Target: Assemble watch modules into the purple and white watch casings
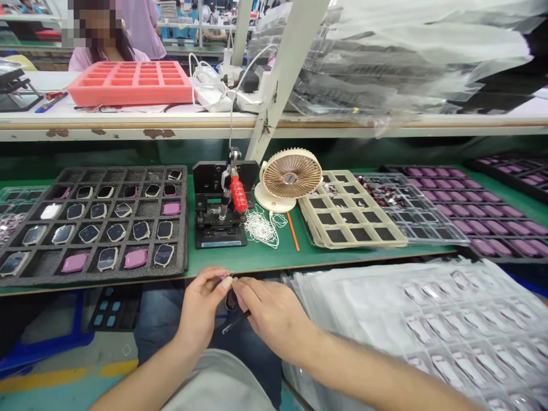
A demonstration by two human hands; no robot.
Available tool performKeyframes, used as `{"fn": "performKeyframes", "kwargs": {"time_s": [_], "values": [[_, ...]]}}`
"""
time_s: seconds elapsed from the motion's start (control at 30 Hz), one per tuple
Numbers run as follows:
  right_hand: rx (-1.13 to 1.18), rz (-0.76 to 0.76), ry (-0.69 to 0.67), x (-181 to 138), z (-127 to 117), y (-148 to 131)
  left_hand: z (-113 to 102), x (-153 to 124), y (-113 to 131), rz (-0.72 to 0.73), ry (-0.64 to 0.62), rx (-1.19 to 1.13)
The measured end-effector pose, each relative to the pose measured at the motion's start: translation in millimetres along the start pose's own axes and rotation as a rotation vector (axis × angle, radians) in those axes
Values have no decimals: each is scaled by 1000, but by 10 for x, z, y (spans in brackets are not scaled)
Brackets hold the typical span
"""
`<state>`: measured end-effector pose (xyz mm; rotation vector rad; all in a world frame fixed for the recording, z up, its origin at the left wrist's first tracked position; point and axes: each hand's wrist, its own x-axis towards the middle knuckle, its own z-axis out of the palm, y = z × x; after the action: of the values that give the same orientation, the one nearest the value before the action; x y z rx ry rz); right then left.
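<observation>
Black and slender, a tool [234, 323] held in the right hand [274, 308] slants down-left below the small purple part [223, 277] pinched by the left hand [202, 299].

cream fan [291, 178] behind white cord [260, 226]

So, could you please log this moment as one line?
left hand: pinching small purplish piece; right hand: fingertips close by, holding dark tool; clamp fixture: on green table

The left hand [200, 303] pinches a mostly hidden purple piece [223, 277], and a slim dark tool [236, 323] slants from the right hand [274, 314].
</observation>
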<state>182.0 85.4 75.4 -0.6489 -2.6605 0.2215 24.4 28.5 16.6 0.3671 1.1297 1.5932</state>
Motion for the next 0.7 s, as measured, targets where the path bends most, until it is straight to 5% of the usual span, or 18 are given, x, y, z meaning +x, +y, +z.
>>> {"fn": "performKeyframes", "kwargs": {"time_s": [0.37,0.7], "values": [[15,-30,57,-21,95,5,3,-56,-35,10,63,-135],[93,-68,157,-28,82,64,-47,-35,33,58,-45,-147]]}}
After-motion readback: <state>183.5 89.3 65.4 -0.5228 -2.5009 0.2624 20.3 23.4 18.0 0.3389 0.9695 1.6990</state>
